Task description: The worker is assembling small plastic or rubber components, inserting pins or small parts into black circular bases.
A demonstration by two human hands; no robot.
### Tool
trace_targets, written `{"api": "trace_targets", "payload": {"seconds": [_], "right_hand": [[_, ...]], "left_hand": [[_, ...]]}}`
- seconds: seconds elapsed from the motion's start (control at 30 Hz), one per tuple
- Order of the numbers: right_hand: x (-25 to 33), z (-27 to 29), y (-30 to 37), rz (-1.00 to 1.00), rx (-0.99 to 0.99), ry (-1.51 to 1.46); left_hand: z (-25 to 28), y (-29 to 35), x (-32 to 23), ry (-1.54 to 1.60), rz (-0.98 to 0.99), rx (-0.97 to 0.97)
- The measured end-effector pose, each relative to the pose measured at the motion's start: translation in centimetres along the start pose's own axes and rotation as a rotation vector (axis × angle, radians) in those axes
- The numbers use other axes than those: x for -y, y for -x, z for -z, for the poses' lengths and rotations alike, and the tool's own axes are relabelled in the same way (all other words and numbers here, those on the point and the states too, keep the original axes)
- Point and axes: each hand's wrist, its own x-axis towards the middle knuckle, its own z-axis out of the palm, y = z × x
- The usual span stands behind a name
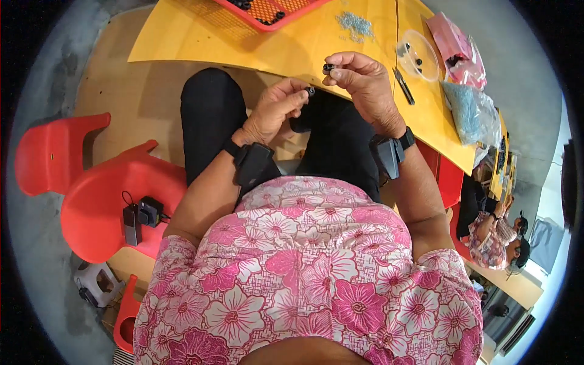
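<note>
My left hand (pixel 275 111) is closed in a pinch on a small black round part (pixel 310 91), held just off the table's near edge. Higher and to the right, my right hand (pixel 366 84) pinches another small black cylindrical part (pixel 328 68) between thumb and fingertips. The two parts are apart from each other. On the yellow table (pixel 201 45), a red perforated basket (pixel 267 25) holds several similar black pieces. A scattered pile of tiny bluish-silver pieces (pixel 356 26) lies beyond my right hand.
Right of my right hand lie a slim black tool (pixel 404 86) and a clear round dish (pixel 426 64) with black parts. Bags of bluish pieces (pixel 468 112) and pink packaging (pixel 453 45) sit further right. A red chair (pixel 103 213) holds black devices. Another person (pixel 490 243) sits at far right.
</note>
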Motion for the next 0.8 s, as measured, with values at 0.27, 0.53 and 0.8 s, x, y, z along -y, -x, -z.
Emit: {"api": "trace_targets", "payload": {"seconds": [0.27, 0.53, 0.8], "right_hand": [[-2.7, 0.3, 3.3, 0.007, -0.019, -0.033], [-4.0, 0.4, 4.3, 0.010, -0.054, -0.090], [-4.0, 0.1, 4.1, 0.025, -0.042, -0.050]], "left_hand": [[-1.0, 0.6, 0.7, -0.054, 0.010, 0.072], [-0.8, 0.6, 0.8, -0.070, 0.005, 0.103], [-0.8, 0.6, 0.6, -0.122, 0.007, 0.092]]}}
